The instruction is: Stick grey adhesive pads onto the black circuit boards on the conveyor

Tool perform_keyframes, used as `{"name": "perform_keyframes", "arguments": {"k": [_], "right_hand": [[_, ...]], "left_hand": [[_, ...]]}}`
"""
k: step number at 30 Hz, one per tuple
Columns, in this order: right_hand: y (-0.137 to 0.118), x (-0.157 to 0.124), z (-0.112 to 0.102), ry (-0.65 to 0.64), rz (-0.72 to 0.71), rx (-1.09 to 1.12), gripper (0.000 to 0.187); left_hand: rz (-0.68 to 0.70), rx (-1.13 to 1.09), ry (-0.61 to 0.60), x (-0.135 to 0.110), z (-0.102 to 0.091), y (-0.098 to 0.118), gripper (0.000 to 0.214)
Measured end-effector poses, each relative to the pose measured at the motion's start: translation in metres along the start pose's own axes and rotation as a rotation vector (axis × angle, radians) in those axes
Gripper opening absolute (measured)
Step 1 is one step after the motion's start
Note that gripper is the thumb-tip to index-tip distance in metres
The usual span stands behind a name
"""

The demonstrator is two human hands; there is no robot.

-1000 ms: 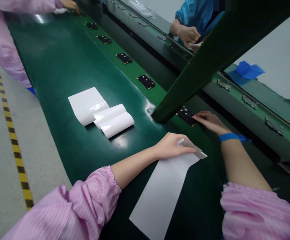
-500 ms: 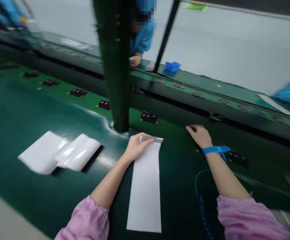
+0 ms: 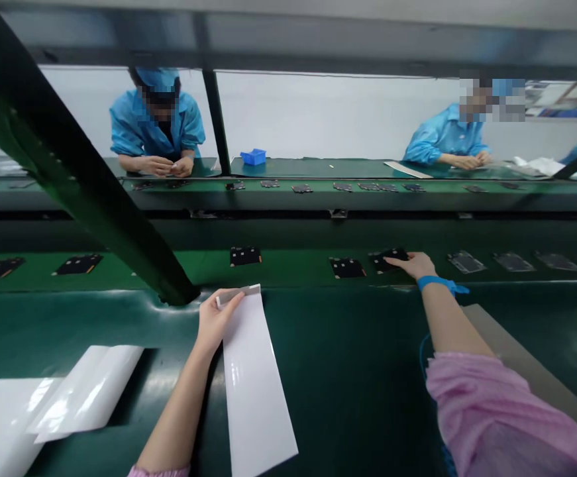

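The left hand (image 3: 215,318) grips a white strip (image 3: 256,391) at six o'clock. The right hand (image 3: 419,265) pinches a black board (image 3: 381,261) on the green belt (image 3: 293,273) at three o'clock; more boards (image 3: 77,264) at nine lie untouched. The worktop (image 3: 348,371) is shiny dark green. People in blue (image 3: 447,136) sit at ten and two.

A glossy dark-green bench top (image 3: 352,371) carries overlapping, curled, shiny white sheets (image 3: 89,391) at left and a long flat grey strip (image 3: 517,361) at right, while the brighter green flat band (image 3: 298,270) along its far edge bears thin black rectangular circuit boards (image 3: 246,256) and, farther right, thin grey rectangular boards (image 3: 514,262).
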State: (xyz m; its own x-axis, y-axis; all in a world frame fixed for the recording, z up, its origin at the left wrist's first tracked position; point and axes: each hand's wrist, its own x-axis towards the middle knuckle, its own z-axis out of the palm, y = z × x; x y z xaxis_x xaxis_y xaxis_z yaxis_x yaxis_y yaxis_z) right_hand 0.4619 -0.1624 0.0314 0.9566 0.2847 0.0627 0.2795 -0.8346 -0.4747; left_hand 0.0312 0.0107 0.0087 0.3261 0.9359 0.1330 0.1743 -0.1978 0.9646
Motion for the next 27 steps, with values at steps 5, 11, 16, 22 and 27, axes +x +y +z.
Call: {"name": "perform_keyframes", "arguments": {"k": [5,11,16,22,27], "right_hand": [[-0.002,-0.021,-0.014,0.127,-0.105,-0.187,0.036],[-0.031,-0.056,0.015,-0.082,-0.123,-0.291,0.055],[-0.067,-0.067,0.024,-0.204,-0.065,-0.109,0.075],[-0.086,-0.083,0.012,0.047,-0.182,-0.076,0.035],[-0.106,-0.111,0.035,-0.042,-0.31,-0.152,0.041]], "left_hand": [[-0.016,0.013,-0.001,-0.001,0.0,0.005,0.03],[-0.028,0.019,-0.006,-0.001,-0.001,0.002,0.031],[-0.022,0.027,-0.006,-0.001,0.0,0.001,0.032],[-0.018,0.031,0.003,0.0,0.001,0.002,0.032],[-0.017,0.032,0.007,0.0,0.001,0.001,0.032]]}}
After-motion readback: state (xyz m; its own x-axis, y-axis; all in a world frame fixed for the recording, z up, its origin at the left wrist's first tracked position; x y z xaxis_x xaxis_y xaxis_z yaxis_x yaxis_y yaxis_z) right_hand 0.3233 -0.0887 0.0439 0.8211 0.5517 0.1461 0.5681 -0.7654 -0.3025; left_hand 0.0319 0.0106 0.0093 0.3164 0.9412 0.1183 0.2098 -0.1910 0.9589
